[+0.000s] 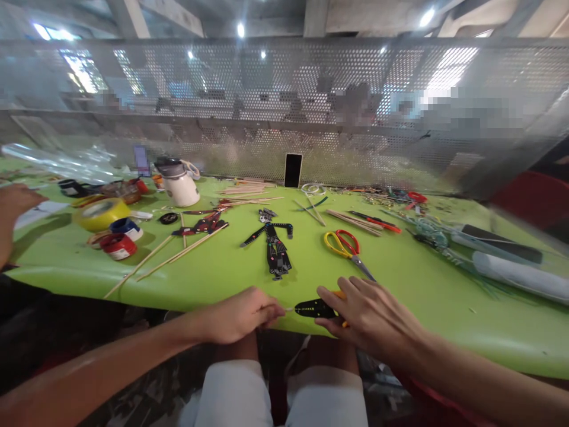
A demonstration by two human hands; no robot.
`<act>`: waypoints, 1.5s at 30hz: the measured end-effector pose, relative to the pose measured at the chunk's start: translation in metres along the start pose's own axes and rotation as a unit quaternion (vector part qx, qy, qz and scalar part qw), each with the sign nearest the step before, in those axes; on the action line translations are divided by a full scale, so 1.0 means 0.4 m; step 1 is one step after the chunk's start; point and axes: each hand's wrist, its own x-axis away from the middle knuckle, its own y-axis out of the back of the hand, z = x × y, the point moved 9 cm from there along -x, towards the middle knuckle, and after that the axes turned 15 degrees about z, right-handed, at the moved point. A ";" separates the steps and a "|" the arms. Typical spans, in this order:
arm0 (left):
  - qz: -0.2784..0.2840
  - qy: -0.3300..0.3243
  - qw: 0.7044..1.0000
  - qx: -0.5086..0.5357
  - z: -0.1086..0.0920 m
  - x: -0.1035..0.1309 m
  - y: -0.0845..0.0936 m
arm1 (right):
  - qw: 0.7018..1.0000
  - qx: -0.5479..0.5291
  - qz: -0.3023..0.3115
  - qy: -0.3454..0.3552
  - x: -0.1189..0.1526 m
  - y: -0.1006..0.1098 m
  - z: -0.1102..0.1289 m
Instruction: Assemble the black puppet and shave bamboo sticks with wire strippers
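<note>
At the table's front edge my left hand (242, 314) pinches a small pale piece (288, 309) that sticks out past the fingertips. My right hand (360, 305) is wrapped round a black tool with orange handles (315, 308), its tip pointing left, close to the pale piece. Whether tip and piece touch is too small to tell. Beyond my hands a flat black jointed figure (276, 246) lies on the green table (222, 273). Scissors with yellow and red handles (349, 246) lie just past my right hand, blades toward it.
Thin sticks (180, 254) and a red-and-black figure (207, 224) lie left of centre. Farther left are yellow tape (103, 213), paint pots (118, 245), a white jug (181, 187) and another person's hand (18, 204). A phone (293, 170) stands at the back; a white roll (520, 276) lies right.
</note>
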 end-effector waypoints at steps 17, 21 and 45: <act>-0.126 0.080 0.945 -0.291 0.000 0.022 0.000 | 0.936 -0.301 0.178 -0.035 -0.037 -0.098 -0.031; 0.066 0.055 0.996 0.029 0.055 -0.005 -0.028 | 0.994 -0.076 0.076 -0.008 -0.022 -0.046 -0.019; -0.011 0.061 0.993 -0.100 0.025 -0.008 -0.024 | 0.989 -0.104 0.102 0.012 -0.036 -0.073 -0.038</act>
